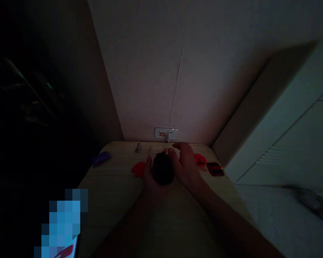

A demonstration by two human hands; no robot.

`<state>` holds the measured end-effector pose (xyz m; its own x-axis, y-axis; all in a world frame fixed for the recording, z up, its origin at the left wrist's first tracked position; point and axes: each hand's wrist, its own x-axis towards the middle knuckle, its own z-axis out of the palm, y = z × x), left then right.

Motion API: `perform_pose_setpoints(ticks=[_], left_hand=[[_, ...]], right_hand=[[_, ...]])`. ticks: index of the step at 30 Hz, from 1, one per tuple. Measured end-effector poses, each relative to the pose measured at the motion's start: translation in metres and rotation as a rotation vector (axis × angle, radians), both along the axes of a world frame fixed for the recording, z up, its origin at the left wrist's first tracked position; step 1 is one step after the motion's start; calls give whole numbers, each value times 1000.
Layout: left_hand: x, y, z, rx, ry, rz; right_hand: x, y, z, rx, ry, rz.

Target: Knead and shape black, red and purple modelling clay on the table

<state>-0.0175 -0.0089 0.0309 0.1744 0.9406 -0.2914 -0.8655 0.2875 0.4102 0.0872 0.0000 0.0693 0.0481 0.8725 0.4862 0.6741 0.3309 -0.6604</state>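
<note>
A dark, rounded lump (163, 169) is between my hands above the wooden tabletop; its kind is lost in the dim light. My left hand (150, 179) cups it from the left and below, fingers wrapped round it. Against its right side rests my right hand (185, 163), fingers bent, the index finger lifted above the lump. A thin, faint upright sliver (150, 150) shows by my left fingertips, too dim to name. Just left of my left hand lies a red piece (138, 169). Another red piece (200, 160) with dark marks is beyond my right wrist.
The wooden table (110, 204) stands against a wall with a socket plate (166, 133) and plug. A purple packet (101, 158) lies at its left edge, a dark red packet (215, 169) at the right. A lit screen (68, 249) is at lower left; a pale cabinet (285, 118) stands right.
</note>
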Motion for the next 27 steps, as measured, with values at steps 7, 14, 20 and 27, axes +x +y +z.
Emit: perform_pose_setpoints(ticks=[7,14,20,27], left_hand=[[6,9,-31,173,-116,48],[7,13,-42,52,-218,86],[5,17,-43,126,-204,97],[1,19,-41,134,-117,94]], right_hand=[[-51,-1,-33,-244,-172,119],[-60,0,-39,-268,-257,114],[-63,3,-46,-248,-217,93],[-67,8,-47,-280,-184,102]])
